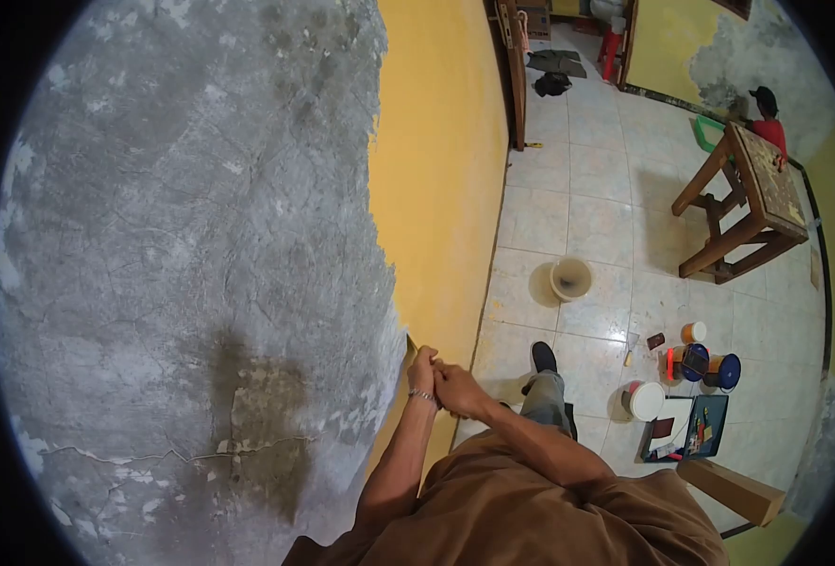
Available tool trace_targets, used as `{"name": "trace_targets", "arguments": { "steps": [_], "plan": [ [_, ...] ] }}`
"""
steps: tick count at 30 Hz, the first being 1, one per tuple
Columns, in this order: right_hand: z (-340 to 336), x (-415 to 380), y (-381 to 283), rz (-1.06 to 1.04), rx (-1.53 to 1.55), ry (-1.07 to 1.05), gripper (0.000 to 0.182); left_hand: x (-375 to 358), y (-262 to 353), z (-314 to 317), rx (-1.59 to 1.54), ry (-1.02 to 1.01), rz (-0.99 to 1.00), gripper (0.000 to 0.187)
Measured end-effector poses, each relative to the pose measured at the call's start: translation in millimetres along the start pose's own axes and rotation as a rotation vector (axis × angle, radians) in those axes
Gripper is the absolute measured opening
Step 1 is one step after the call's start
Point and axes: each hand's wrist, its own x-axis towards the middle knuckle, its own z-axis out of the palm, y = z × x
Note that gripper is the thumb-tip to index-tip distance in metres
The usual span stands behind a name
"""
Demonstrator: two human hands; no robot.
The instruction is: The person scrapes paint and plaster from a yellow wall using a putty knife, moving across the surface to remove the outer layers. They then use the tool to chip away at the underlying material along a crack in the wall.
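My left hand, with a metal band at the wrist, is closed against the wall at the ragged edge of the yellow paint. Right beside it my right hand is closed too, its fingers meeting the left ones. A small dark and yellow sliver shows just above the left fingers; what the hands grip is mostly hidden, and I cannot tell what it is. Left of the hands spreads bare grey plaster with a crack and a dark damp-looking patch.
A beige bucket stands on the tiled floor near my foot. Farther right are a scraper, several paint tubs, a tool tray and a cardboard box. Beyond a wooden stool, a person in red is by the far wall.
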Motion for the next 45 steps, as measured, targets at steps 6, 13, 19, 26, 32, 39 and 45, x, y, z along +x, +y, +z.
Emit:
{"name": "trace_targets", "arguments": {
  "steps": [6,13,19,26,32,39,45],
  "plan": [
    [-1,0,-19,-0.01,0.006,0.039,0.035,7,17,5,0.01,-0.113,-0.023,0.02],
    [1,2,-24,-0.043,-0.035,0.031,0.04,2,25,6,-0.002,-0.132,-0.03,0.021],
    [-4,-7,-29,-0.04,-0.031,-0.027,0.042,16,25,10,0.024,-0.121,0.002,0.021],
    [-3,-8,-20,-0.047,0.021,-0.008,0.042,9,22,17,0.043,-0.102,-0.011,0.025],
    [-9,3,2,-0.025,0.09,-0.025,0.043,-8,15,25,0.21,-0.011,-0.116,0.032],
    [22,-55,15,-0.135,0.234,-0.075,0.049,-32,17,-8,-0.032,-0.028,-0.087,0.037],
    [40,-40,23,-0.211,0.053,0.171,0.046,-40,19,-14,-0.029,-0.03,-0.075,0.035]
  ]
}}
